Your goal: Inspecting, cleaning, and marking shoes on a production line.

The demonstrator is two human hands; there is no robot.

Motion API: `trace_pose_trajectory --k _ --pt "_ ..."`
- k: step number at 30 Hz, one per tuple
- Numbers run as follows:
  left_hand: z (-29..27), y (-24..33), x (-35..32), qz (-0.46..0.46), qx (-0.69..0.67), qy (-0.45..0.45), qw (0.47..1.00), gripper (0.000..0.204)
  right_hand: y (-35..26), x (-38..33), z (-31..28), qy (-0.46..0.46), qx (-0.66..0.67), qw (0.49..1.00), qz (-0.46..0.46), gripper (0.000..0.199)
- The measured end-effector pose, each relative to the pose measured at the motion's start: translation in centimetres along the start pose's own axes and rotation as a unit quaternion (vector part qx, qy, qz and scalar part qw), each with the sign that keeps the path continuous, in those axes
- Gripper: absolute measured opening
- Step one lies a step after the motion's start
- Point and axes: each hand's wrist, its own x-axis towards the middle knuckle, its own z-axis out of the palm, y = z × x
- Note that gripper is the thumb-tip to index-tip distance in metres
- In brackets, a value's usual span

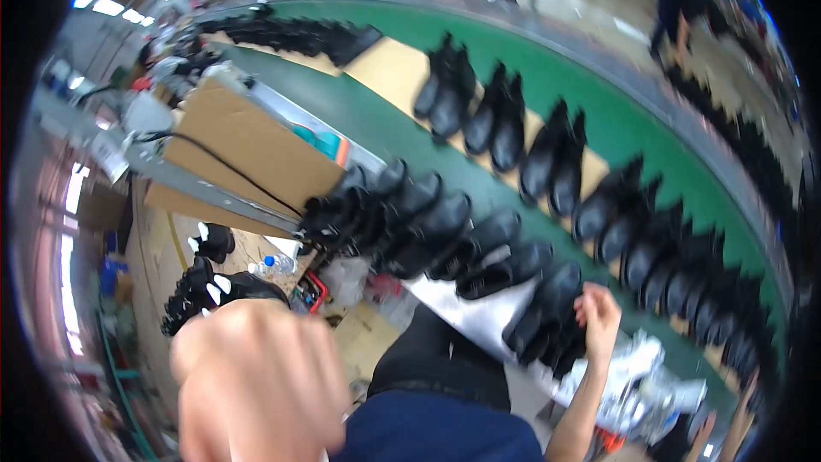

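Note:
My right hand (598, 316) reaches up from the lower edge and closes its fingers on a black boot (547, 304), near the right end of a row of black boots (428, 227). The row lies along a silvery-white ledge (479, 316) in front of me. My left hand (256, 381) is raised close to the camera at the lower left. It is large and blurred and seems curled, with nothing visible in it.
Beyond the ledge, a curved green conveyor (633, 133) carries pairs of black boots (496, 115) on tan boards. A cardboard sheet (248, 150) with a black cable lies at left. More boots (201, 287) and a bottle (275, 265) are on the floor. Crumpled plastic wrapping (654, 381) sits at lower right. People stand beyond the conveyor.

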Motion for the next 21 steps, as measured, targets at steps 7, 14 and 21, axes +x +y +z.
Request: trace_pose_trajectory --k 7,14,21 --pt "2.5 6.5 3.2 0.049 0.104 -0.067 0.991 0.004 -1.0 2.0 7.7 -0.093 -0.041 0.994 -0.025 0.019" --pt "-3.2 5.9 1.9 0.046 0.193 -0.450 0.870 0.034 -3.8 3.0 16.7 -0.213 -0.381 0.884 -0.166 0.043" --pt "-15.5 -14.8 -2.4 -0.274 0.327 0.140 0.893 0.047 0.3 1.3 20.2 -0.134 -0.506 0.847 -0.087 0.056"
